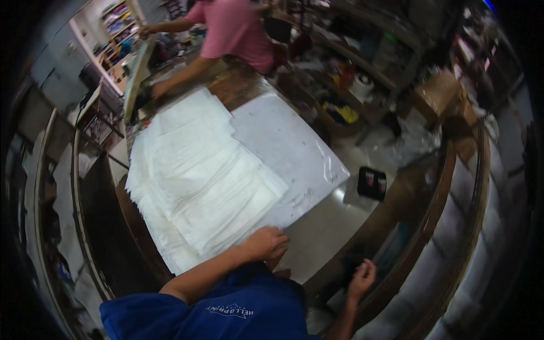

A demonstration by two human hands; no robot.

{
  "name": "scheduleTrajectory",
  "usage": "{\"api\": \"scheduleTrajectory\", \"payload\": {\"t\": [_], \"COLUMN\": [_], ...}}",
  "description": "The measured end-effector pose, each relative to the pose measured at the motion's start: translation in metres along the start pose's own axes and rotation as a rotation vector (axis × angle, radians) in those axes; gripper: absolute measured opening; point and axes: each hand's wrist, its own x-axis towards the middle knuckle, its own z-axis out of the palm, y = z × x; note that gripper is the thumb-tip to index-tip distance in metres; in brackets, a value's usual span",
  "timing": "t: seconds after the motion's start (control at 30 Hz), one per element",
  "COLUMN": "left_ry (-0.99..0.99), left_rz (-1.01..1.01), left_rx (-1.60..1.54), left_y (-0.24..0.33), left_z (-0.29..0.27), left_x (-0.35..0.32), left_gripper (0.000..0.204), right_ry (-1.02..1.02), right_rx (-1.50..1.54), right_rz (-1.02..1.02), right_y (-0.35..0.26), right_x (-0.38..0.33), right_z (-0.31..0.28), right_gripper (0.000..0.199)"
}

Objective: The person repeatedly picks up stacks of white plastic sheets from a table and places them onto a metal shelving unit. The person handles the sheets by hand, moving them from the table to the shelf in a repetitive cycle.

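Across from me: a person in a pink shirt (241,35) beside a tilted frame (137,85).
Doorway (93,56): I see filled shelves (119,21) through it.
To my right: a cardboard box (437,95), clear plastic (415,140) near it.
Nearer me: a black printed square (372,183).

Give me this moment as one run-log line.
left hand: curled, near white sheets | right hand: away from tabletop, nothing visibly held | white sheets: piled on tabletop | co-worker: hand on tilted frame

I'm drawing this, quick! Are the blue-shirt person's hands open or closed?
Left hand: loosely closed, nothing visible in it.
Right hand: partly open, nothing visible in it.
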Motion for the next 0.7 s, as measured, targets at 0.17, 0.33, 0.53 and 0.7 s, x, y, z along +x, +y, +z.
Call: {"api": "scheduleTrajectory", "payload": {"t": [0.17, 0.33, 0.53, 0.7], "left_ry": [0.002, 0.207, 0.272, 0.232], "left_rz": [-0.1, -0.18, -0.207, -0.3], "left_rx": [0.03, 0.08, 0.25, 0.325], "left_y": [0.02, 0.008, -0.02, -0.034], "left_z": [-0.062, -0.128, -0.165, -0.189], "left_x": [0.0, -0.008, -0.012, 0.007], "left_gripper": [0.029, 0.03, 0.031, 0.03], "right_ry": [-0.324, -0.481, -0.522, -0.423], "right_rx": [-0.098, -0.127, -0.253, -0.296], "right_rz": [-0.188, -0.206, -0.086, -0.113], "right_y": [-0.038, -0.023, -0.03, -0.017], "right_x": [0.006, -0.01, -0.021, -0.021], "right_z": [0.085, 0.114, 0.108, 0.094], "right_gripper": [0.019, 0.019, 0.024, 0.024]}}
